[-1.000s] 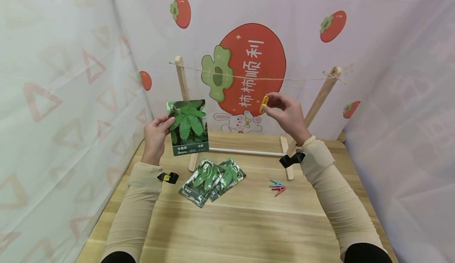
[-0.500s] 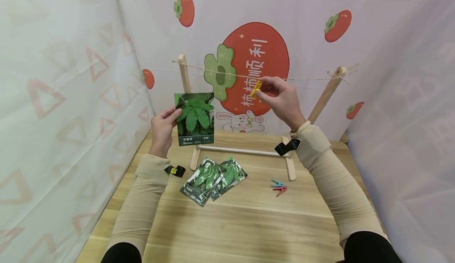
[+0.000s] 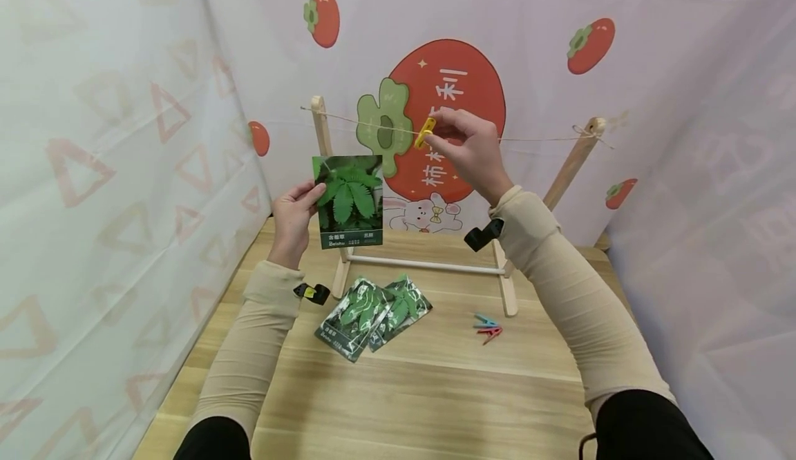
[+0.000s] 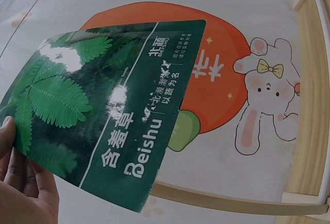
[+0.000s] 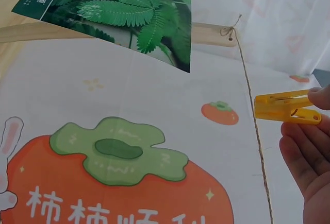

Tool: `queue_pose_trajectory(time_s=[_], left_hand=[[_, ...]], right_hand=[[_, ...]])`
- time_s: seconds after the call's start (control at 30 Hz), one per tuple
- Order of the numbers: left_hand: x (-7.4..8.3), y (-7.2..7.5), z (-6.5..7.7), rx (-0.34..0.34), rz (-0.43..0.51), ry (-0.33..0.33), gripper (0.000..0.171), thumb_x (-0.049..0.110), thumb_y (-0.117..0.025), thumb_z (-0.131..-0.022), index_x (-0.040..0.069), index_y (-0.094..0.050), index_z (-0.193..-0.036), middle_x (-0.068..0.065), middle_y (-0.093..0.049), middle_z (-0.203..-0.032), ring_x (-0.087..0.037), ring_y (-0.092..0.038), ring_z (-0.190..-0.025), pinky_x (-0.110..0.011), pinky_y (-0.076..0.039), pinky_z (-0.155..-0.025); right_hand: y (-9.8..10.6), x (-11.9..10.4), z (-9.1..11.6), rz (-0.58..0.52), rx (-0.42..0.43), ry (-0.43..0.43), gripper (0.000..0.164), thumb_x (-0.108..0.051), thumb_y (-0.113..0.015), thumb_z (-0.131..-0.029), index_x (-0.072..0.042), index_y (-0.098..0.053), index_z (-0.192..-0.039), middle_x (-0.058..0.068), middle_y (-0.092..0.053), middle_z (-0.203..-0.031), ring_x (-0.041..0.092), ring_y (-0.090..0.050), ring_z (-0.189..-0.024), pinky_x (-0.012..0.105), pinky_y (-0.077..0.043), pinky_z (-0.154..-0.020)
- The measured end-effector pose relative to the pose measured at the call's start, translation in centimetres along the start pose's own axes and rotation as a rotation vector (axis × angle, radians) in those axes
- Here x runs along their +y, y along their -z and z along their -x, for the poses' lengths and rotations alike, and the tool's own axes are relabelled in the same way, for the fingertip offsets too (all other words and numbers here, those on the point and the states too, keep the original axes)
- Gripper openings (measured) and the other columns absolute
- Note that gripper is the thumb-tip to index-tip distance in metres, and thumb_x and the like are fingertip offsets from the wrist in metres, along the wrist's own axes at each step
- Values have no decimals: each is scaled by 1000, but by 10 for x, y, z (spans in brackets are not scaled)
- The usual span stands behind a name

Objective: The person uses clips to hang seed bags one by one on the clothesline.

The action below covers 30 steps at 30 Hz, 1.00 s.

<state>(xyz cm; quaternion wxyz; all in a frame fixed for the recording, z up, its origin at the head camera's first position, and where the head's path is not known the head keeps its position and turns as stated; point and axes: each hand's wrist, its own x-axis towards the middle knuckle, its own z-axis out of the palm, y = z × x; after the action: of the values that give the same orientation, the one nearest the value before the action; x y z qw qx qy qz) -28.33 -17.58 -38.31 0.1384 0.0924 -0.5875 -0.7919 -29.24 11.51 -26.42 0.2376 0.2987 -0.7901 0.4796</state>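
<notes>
My left hand (image 3: 294, 219) pinches a green seed packet (image 3: 349, 201) by its left edge, thumb on the front, and holds it upright just below the string (image 3: 354, 120). In the left wrist view the packet (image 4: 98, 110) shows a fern-like leaf and white lettering. A yellow clothespin (image 3: 425, 132) is pinched between the thumb and fingers of my right hand (image 3: 469, 146). Its tip overlaps the string in the head view. Seen from the right wrist, the clothespin (image 5: 286, 108) lies right beside the string (image 5: 252, 100), its handle end between thumb and fingers.
The string runs between two wooden posts (image 3: 572, 163) of a stand with a white crossbar (image 3: 429, 264). Two more seed packets (image 3: 354, 318) overlap on the wooden table (image 3: 410, 405). A blue clothespin (image 3: 485, 320) and a red clothespin (image 3: 490, 333) lie to their right.
My right hand has moved up and left with the yellow clothespin, from below the string to its height. My left hand has carried the packet up and a little right.
</notes>
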Motion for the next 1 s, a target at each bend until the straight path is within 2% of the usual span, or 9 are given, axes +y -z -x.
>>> queue_pose_trajectory(time_s=[0.27,0.37,0.5,0.7,1.0], left_hand=[[1,-10,-1,-28,35,-18,5,16,-77,-84,16,-73,-87,10,-71,-77,-2,-62,-70,-16,-48,-60],[1,-14,-2,-30,66,-15,4,14,-77,-83,16,-74,-84,9,-71,-75,-3,-60,-67,-17,-46,-58],[2,-20,-2,-42,64,-9,6,13,-76,-84,18,-73,-83,10,-70,-76,-3,-59,-68,-16,-46,-58],[7,-25,-6,-50,71,-32,6,14,-77,-83,18,-73,-82,11,-71,-74,-2,-60,-68,-16,-45,-58],[6,-33,-12,-63,107,-27,8,12,-76,-84,18,-73,-80,11,-71,-74,-2,-61,-69,-17,-44,-58]], right_hand=[[-18,-4,-19,-7,7,39,26,-7,-70,-89,3,-70,-112,16,-70,-106,21,-68,-96,25,-56,-87],[-26,-6,-24,-33,9,33,24,-4,-69,-89,4,-69,-112,17,-69,-104,22,-67,-95,23,-55,-84],[-33,-9,-31,-63,35,26,22,-4,-68,-89,5,-70,-110,19,-69,-102,23,-67,-92,22,-55,-81],[-46,-14,-42,-76,27,-8,19,-5,-66,-91,4,-71,-107,17,-69,-100,20,-66,-90,22,-56,-84],[-61,-22,-52,60,-34,-46,16,-8,-65,-92,-1,-74,-104,13,-71,-98,16,-63,-87,21,-54,-77]])
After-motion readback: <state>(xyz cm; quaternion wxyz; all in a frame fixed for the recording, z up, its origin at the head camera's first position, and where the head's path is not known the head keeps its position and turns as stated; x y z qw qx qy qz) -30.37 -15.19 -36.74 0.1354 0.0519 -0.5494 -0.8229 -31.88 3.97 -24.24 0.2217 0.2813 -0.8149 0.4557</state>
